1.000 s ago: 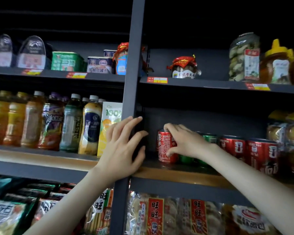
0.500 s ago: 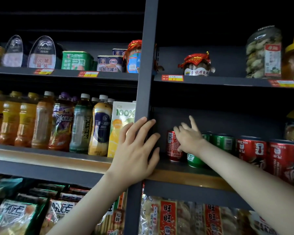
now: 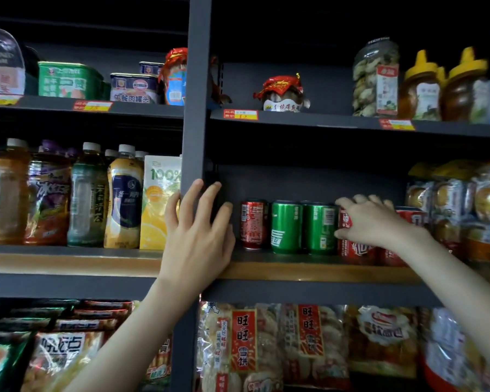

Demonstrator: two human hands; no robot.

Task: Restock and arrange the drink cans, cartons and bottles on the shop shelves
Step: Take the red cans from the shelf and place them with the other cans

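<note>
On the middle shelf (image 3: 309,271) right of the upright post (image 3: 194,108) stand a small red can (image 3: 251,225), two green cans (image 3: 286,227) (image 3: 320,229), then red cans. My right hand (image 3: 371,222) grips the nearest of these red cans (image 3: 355,248), fingers curled over its top and thumb on its left side. Another red can (image 3: 408,215) shows behind that hand. My left hand (image 3: 197,236) rests with spread straight fingers on the post, holding nothing. Left of the post stand drink bottles (image 3: 88,193) and a juice carton (image 3: 159,202).
Tins and jars fill the top shelf (image 3: 323,121), among them honey bottles (image 3: 420,86). Wrapped packs (image 3: 478,210) stand at the right end of the can shelf. Snack bags (image 3: 244,349) crowd the lowest shelf.
My right hand has left the small red can at the left end, moved right past the green cans and closed on a red can. My left hand has stayed on the post.
</note>
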